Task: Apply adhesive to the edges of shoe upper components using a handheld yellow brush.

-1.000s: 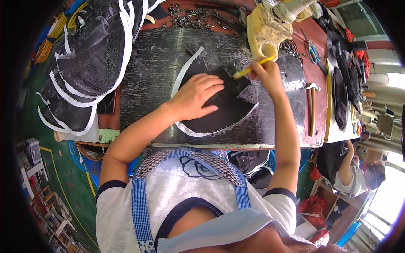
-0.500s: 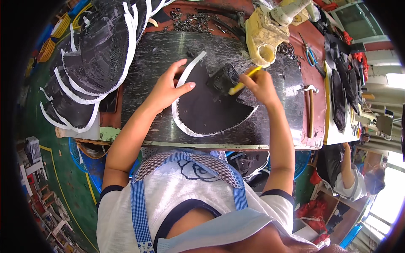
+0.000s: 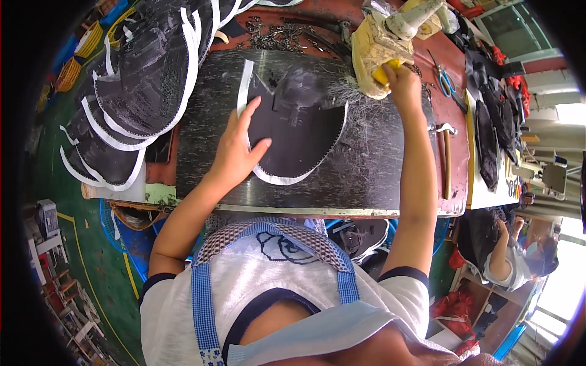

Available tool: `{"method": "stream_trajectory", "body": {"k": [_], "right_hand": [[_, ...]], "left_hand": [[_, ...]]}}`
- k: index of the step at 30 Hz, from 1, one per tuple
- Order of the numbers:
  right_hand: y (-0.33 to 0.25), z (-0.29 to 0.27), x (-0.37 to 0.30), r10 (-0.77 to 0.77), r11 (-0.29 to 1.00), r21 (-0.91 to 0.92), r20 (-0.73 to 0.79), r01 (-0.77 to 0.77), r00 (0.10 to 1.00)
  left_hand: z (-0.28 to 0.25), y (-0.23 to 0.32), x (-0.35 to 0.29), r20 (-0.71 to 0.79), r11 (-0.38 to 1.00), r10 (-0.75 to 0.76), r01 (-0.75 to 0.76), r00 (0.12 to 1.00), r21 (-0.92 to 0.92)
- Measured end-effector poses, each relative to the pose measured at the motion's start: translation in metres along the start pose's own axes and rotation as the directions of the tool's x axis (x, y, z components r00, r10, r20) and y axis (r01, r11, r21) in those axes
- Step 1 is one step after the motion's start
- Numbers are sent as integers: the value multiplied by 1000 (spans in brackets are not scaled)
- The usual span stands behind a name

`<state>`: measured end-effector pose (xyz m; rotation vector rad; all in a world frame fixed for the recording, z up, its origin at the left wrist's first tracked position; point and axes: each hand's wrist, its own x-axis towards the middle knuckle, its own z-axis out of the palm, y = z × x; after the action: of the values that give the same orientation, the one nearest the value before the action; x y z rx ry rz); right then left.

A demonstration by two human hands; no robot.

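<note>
A curved black piece (image 3: 293,143), with white tape and a row of zipper-like teeth along its rounded edge, lies flat on the dark scuffed board (image 3: 378,165). My left hand (image 3: 235,149) rests on its left side, fingers apart, thumb on the black surface. A dull wet-looking smear (image 3: 299,88) covers its upper middle. At the far right of the board, my right hand (image 3: 404,88) grips a brush by its yellow handle (image 3: 384,73). The brush's lower end is hidden in the mouth of a crusted, cream-coloured glue pot (image 3: 369,49).
Similar white-edged black pieces (image 3: 146,85) overlap in a pile at left. Small metal parts (image 3: 274,36) lie along the back. To the right are blue-handled scissors (image 3: 445,82), a hammer (image 3: 447,161) and black pieces on a side table (image 3: 487,143). Another person (image 3: 506,262) works beyond.
My right hand has moved the brush from over the black piece up and right into the glue pot. The black piece has turned and shifted left slightly under my left hand.
</note>
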<state>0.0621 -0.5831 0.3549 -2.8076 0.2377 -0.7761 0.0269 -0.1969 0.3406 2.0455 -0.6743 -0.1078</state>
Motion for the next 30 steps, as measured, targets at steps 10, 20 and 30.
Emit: {"method": "stream_trajectory", "body": {"k": [10, 20, 30], "right_hand": [[-3, -26, -13, 310, 492, 694, 424, -525, 851], [-76, -16, -85, 106, 793, 473, 513, -383, 852], [-144, -15, -113, -149, 394, 649, 744, -651, 651]], "left_hand": [[5, -18, -8, -45, 990, 68, -62, 997, 126], [-1, -29, -8, 10, 983, 39, -40, 999, 179], [-13, -58, -4, -32, 738, -236, 158, 971, -656]]}}
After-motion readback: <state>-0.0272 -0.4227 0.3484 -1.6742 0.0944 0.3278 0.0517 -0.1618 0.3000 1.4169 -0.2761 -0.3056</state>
